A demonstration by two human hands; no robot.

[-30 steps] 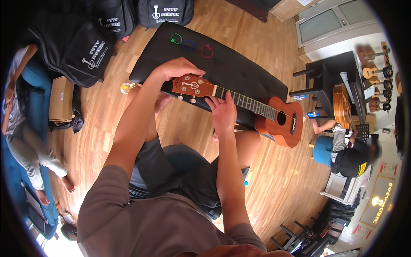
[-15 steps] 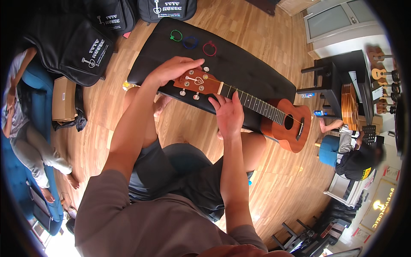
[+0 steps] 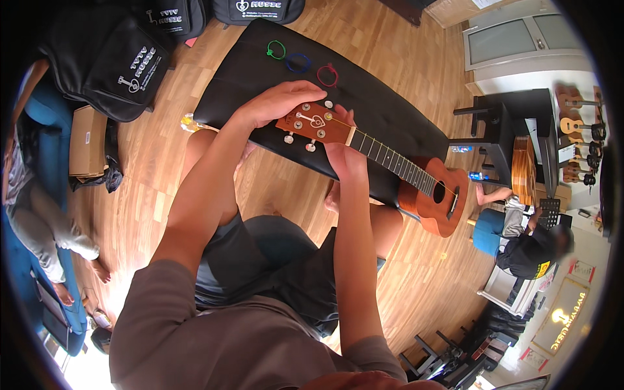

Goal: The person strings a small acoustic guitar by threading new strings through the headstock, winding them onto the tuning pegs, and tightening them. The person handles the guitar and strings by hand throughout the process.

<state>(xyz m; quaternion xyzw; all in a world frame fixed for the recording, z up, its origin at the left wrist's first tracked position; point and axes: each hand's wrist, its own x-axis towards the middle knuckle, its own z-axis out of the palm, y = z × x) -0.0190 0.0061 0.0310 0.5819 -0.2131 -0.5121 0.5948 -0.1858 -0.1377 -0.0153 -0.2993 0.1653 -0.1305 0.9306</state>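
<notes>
A brown ukulele (image 3: 431, 224) lies slanted across a black padded bench, its headstock toward me and its body to the right. My left hand (image 3: 283, 104) is bent over the headstock's (image 3: 312, 123) far left edge, thumb toward a tuning peg (image 3: 329, 104); its other fingers are partly hidden. From below, my right hand (image 3: 348, 161) reaches behind the headstock near the nut, wrapped round it, with fingertips showing on the far side. A thin pale string runs along the fretboard (image 3: 390, 159).
On the bench (image 3: 260, 49) lie green (image 3: 275, 50), blue (image 3: 298, 62) and red (image 3: 327, 75) coils. Black bags (image 3: 110, 71) and a cardboard box (image 3: 88, 143) are at left. One person sits on a blue sofa at left, another (image 3: 530, 250) at right near a wooden guitar (image 3: 522, 169).
My right hand has gone from spread open beside the neck to behind the headstock. The headstock and my left hand sit slightly farther right in view.
</notes>
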